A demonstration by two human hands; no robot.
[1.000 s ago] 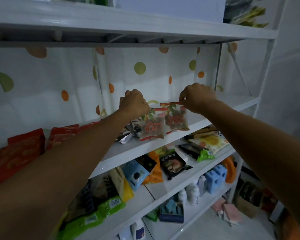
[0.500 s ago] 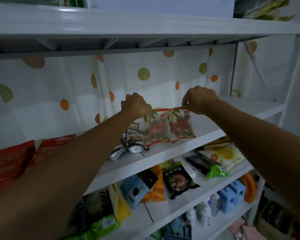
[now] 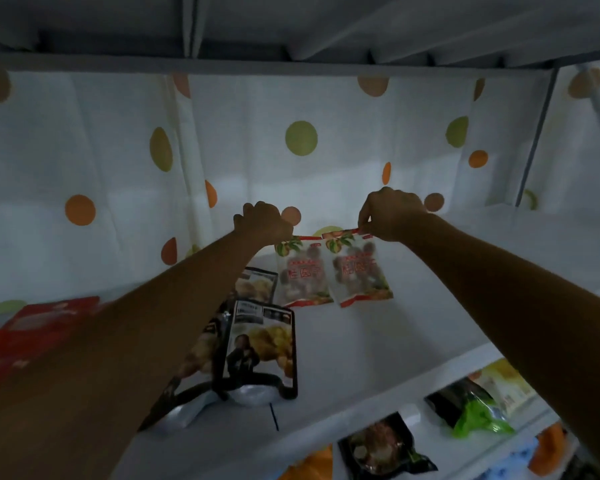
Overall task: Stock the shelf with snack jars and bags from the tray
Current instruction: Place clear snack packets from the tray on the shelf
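Note:
Two clear snack bags with red trim stand side by side on the white shelf (image 3: 413, 341), near the dotted back curtain. My left hand (image 3: 262, 221) pinches the top edge of the left bag (image 3: 300, 275). The top edge of the right bag (image 3: 359, 271) is pinched by my right hand (image 3: 390, 213). Both bags hang upright from my fingers, their bottoms at the shelf board. The tray is out of view.
Dark chip bags (image 3: 260, 351) lie on the same shelf in front of the left bag, under my left forearm. Red bags (image 3: 32, 334) sit at the far left. The shelf below holds more bags (image 3: 385, 448). Another shelf board (image 3: 291, 60) hangs close overhead.
Both hands carried the two bags further back on the shelf, toward the curtain. The camera moved in closer and tilted up.

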